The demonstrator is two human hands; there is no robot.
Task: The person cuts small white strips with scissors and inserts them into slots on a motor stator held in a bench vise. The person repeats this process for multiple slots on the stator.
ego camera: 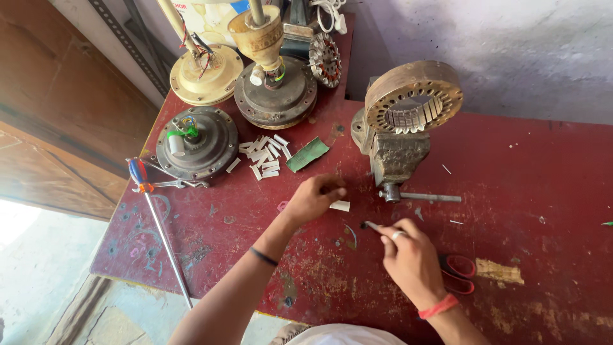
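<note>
Our left hand point(314, 198) pinches a small white paper slip point(340, 206) on the red desk point(530, 191), just below the vise point(393, 156). Our right hand point(412, 259) grips a thin rod point(373, 226); the hands are apart.

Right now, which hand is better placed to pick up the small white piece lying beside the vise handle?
Left. The left hand already touches the white piece with its fingertips, while the right hand sits nearer the body, pinching a thin stick.
</note>
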